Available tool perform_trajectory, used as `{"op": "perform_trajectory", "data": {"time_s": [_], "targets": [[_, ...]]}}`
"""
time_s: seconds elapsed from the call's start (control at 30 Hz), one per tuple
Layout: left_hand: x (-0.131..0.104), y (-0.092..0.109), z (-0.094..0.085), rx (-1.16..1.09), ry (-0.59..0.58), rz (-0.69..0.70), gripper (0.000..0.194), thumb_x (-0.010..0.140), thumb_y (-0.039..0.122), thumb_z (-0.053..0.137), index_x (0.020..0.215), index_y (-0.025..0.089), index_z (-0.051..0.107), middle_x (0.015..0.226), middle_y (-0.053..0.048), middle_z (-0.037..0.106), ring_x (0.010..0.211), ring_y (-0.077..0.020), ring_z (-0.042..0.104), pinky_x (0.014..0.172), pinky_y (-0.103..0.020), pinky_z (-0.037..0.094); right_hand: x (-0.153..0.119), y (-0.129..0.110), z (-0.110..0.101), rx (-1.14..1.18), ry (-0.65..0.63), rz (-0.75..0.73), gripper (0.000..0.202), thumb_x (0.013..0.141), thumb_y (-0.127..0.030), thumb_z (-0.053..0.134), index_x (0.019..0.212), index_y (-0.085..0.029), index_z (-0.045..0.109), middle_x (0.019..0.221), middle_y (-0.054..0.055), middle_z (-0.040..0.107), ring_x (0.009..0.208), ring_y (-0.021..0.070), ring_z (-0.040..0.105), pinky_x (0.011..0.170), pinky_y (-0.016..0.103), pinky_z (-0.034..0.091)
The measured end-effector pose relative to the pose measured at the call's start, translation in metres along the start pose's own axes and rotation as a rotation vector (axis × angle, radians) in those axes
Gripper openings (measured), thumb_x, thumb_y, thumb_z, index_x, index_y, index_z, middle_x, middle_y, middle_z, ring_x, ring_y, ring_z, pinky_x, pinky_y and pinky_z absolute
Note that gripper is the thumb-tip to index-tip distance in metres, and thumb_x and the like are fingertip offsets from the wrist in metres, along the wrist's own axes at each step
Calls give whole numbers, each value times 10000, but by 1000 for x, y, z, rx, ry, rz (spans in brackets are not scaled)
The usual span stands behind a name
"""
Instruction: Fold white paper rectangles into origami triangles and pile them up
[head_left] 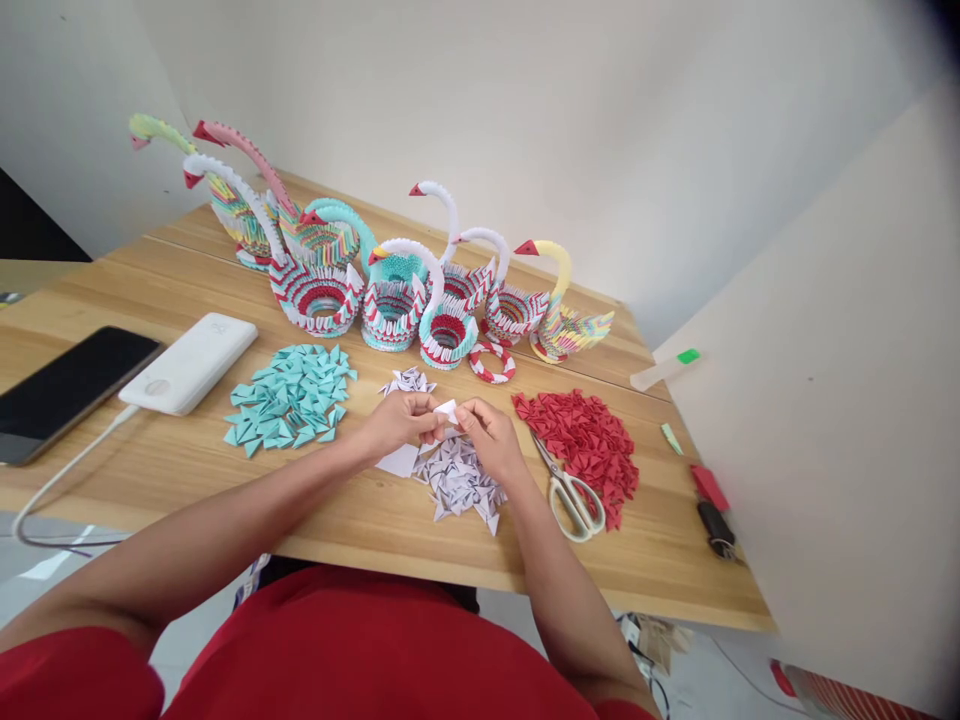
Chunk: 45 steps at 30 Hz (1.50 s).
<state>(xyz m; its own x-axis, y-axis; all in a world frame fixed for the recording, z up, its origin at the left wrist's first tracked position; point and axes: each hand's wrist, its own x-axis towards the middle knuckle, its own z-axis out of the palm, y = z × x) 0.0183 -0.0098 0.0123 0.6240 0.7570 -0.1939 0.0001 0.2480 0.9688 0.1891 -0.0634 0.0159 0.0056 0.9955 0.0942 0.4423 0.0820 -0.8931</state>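
Note:
A small folded piece of white paper [448, 411] is pinched between my left hand [405, 421] and my right hand [486, 432], over the middle of the table. Below my hands lies a pile of pale lilac-white folded paper triangles [461, 482]. White paper sheets [397, 461] rest beside that pile, partly under my left hand. Just beyond my fingers is a smaller heap of white folded pieces [407, 381]. Turquoise paper triangles [292, 400] spread out to the left, and red paper triangles [581, 440] are heaped to the right. Scissors [574, 500] lie against the red heap.
Several paper swans [319, 290] stand along the back of the wooden table [360, 540]. A red-and-white paper ring [492, 363] lies before them. A white power bank [191, 362] with a cable and a phone [75, 390] are at left; a glue stick [664, 370] and black key fob [716, 528] at right.

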Motion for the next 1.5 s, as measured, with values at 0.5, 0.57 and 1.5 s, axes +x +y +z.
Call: {"op": "perform_trajectory", "data": {"time_s": [0.5, 0.57, 1.5], "targets": [[2, -7, -3, 34, -100, 41, 177, 788, 288, 632, 718, 128, 664, 667, -21, 675, 556, -77, 549, 570, -192, 439, 2, 2, 6, 326, 54, 135, 249, 768, -433, 646, 713, -198, 584, 628, -28, 568, 580, 120, 504, 588, 249, 448], [1, -6, -3, 36, -84, 36, 171, 776, 281, 645, 703, 128, 662, 657, -18, 673, 548, -75, 546, 558, -187, 431, 2, 3, 5, 336, 48, 136, 248, 764, -436, 651, 717, -200, 589, 640, -26, 575, 584, 120, 506, 590, 249, 449], [-1, 1, -6, 150, -90, 108, 238, 782, 372, 635, 748, 138, 653, 701, -36, 684, 596, -108, 572, 571, -214, 443, 0, 2, 2, 168, 21, 51, 243, 804, -424, 601, 738, -195, 555, 607, -42, 504, 544, 103, 419, 532, 230, 341]]}}
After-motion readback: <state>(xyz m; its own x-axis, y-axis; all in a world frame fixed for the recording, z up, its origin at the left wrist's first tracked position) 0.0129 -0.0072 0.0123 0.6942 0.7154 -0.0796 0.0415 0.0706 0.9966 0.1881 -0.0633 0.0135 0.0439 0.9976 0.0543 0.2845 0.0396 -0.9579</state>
